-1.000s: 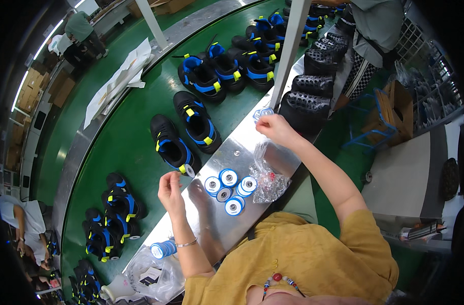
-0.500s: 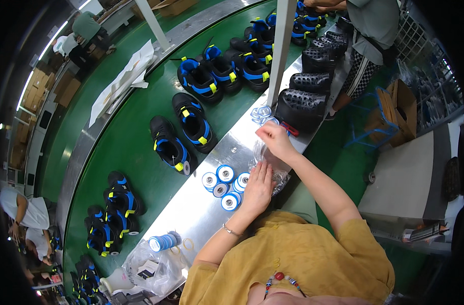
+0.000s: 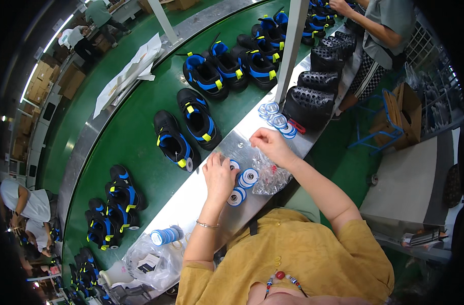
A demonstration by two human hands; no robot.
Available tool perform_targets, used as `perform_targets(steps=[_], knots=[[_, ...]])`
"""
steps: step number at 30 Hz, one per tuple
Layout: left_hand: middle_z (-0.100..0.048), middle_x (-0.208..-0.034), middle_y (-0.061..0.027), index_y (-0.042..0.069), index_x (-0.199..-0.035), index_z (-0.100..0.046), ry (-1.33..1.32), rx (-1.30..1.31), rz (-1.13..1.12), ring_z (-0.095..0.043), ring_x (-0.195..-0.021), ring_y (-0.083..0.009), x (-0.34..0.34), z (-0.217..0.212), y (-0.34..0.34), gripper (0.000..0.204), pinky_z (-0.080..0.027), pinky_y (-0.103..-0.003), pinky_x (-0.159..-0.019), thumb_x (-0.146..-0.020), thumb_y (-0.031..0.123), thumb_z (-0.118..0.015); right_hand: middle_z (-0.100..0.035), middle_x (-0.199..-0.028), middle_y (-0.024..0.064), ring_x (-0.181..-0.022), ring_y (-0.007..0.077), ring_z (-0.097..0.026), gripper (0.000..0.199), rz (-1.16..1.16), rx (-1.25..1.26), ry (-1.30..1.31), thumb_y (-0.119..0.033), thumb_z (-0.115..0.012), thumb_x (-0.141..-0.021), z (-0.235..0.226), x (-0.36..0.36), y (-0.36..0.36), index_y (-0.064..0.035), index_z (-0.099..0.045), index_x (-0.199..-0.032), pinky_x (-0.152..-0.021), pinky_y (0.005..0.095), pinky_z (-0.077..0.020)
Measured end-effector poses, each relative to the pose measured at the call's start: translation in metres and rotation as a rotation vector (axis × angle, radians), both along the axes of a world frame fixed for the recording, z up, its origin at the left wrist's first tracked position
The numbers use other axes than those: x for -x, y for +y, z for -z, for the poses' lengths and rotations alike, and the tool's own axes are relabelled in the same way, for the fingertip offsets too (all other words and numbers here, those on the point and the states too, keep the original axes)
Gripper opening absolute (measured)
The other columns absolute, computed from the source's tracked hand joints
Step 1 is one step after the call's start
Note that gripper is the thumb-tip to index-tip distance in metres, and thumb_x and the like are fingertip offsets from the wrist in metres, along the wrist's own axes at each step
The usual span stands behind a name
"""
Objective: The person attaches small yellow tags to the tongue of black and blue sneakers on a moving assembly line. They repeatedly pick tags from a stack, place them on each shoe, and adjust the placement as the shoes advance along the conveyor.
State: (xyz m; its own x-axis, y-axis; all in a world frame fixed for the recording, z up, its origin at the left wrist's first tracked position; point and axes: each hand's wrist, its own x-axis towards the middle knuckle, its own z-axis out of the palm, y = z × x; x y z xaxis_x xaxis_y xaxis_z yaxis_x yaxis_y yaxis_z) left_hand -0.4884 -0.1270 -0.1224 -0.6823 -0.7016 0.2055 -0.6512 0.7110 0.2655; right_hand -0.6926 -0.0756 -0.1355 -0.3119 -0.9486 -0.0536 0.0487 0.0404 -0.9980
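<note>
My left hand [image 3: 219, 179] reaches over a group of round white tags with blue rims [image 3: 236, 196] on the metal ledge. Its fingers curl down around some of them and hide them; more tags show beside the thumb. My right hand [image 3: 273, 147] is raised farther right, thumb and fingertips pinched together; what they hold, if anything, is too small to make out. Below it lies a crumpled clear plastic bag [image 3: 267, 179] with small red bits. Blue-and-white tags [image 3: 278, 121] lie loosely piled beyond the right hand, against a red object [image 3: 296, 126].
Black shoes with blue and yellow trim [image 3: 200, 119] line the green conveyor [image 3: 140, 142]. Black perforated shoe-shaped pieces [image 3: 310, 104] stand along the ledge [image 3: 173, 208] near a white post [image 3: 293, 51]. Nearer left are a tag stack [image 3: 166, 236] and a plastic bag [image 3: 163, 262]. A co-worker [image 3: 389, 30] stands far right.
My left hand has moved left off the plastic bag and onto the round tags. My right hand has shifted slightly nearer, uncovering more of the far tag pile. The view has shifted a little.
</note>
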Motion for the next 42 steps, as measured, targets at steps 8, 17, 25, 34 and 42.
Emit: perform_targets(steps=[8,17,25,34,42], knots=[[-0.057,-0.118,-0.0183,0.003,-0.095,-0.069,0.074,-0.093,-0.067,-0.049,-0.115,-0.0341,0.008,0.006,-0.008,0.030,-0.038,-0.044,-0.093,-0.069,0.015,-0.078,-0.059,-0.068,0.0005,-0.064,0.0068,-0.053,0.014,-0.121,-0.107,0.058,-0.013,-0.062,-0.091,0.013,-0.011,-0.001,0.0005,-0.061,-0.089,-0.057,0.0250,-0.0435],[-0.063,-0.096,-0.0097,0.003,-0.093,-0.067,0.118,-0.190,-0.124,-0.058,-0.095,-0.0250,0.015,0.005,-0.020,0.027,-0.044,-0.036,-0.084,-0.070,0.012,-0.077,-0.062,-0.069,0.0067,-0.064,0.0108,-0.056,0.016,-0.160,-0.140,0.160,-0.016,-0.062,-0.089,0.024,-0.010,-0.001,-0.0001,-0.060,-0.092,-0.059,0.0291,-0.0455],[-0.066,-0.074,-0.0031,-0.002,-0.089,-0.066,0.581,-0.831,-0.274,-0.057,-0.066,-0.0077,0.021,0.000,-0.023,0.014,-0.047,-0.023,-0.060,-0.083,0.007,-0.073,-0.063,-0.069,0.0134,-0.062,0.0250,-0.061,0.016,-0.136,-0.065,0.263,-0.017,-0.061,-0.088,0.000,-0.025,-0.005,-0.0009,-0.060,-0.091,-0.059,0.0364,-0.0467],[-0.065,-0.075,-0.0028,-0.003,-0.089,-0.068,0.632,-0.795,-0.236,-0.057,-0.067,-0.0073,0.028,-0.002,-0.021,0.015,-0.046,-0.022,-0.061,-0.084,0.010,-0.073,-0.065,-0.075,0.0172,-0.071,0.0366,-0.064,0.012,-0.092,0.012,0.537,-0.016,-0.059,-0.086,-0.003,-0.021,-0.014,-0.0044,-0.062,-0.087,-0.061,0.0441,-0.0489],[-0.060,-0.078,-0.0001,0.002,-0.091,-0.061,0.907,-1.119,-0.174,-0.056,-0.070,-0.0084,0.040,0.003,-0.027,0.012,-0.045,-0.021,-0.065,-0.092,0.013,-0.065,-0.064,-0.078,0.0167,-0.074,0.0378,-0.063,0.009,-0.082,0.200,0.550,-0.013,-0.056,-0.089,-0.007,-0.009,-0.016,-0.0047,-0.061,-0.088,-0.062,0.0449,-0.0488]])
